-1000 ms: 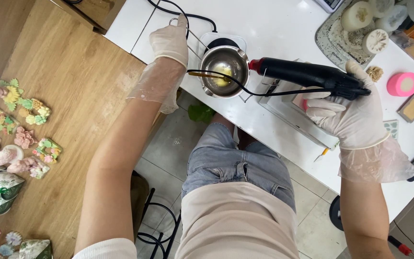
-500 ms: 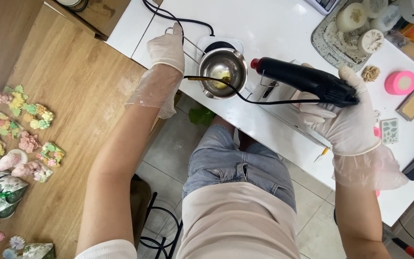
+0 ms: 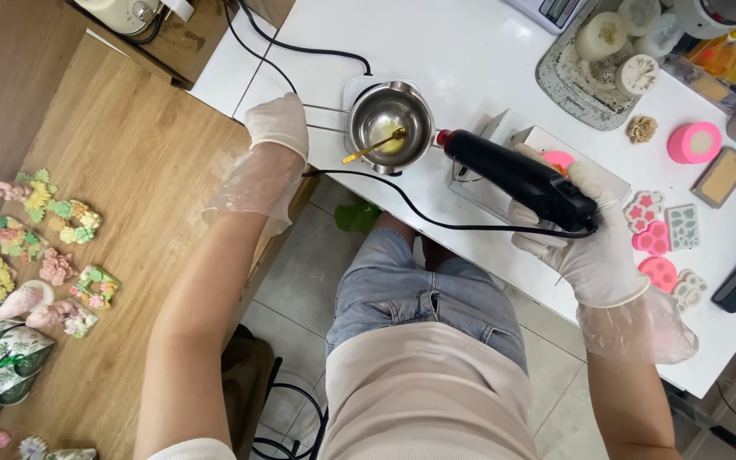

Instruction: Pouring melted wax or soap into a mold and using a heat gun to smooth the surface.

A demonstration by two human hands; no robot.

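Right hand [image 3: 594, 243] gripping heat gun [image 3: 517, 179], left hand [image 3: 278, 128] on pot handle [image 3: 325, 119]

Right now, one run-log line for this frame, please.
left hand: on pot handle | right hand: holds black heat gun, nozzle toward steel pot | spoon in pot

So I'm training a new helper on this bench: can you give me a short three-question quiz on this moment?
1. True or false: the right hand holds the black heat tool.
2. What does the left hand grip? A) the small metal pot's wire handle B) a pink mould C) the cable
3. What lies inside the pot?

Key: 1 true. 2 A. 3 A gold-coloured spoon and a little pale yellowish melt at the bottom.
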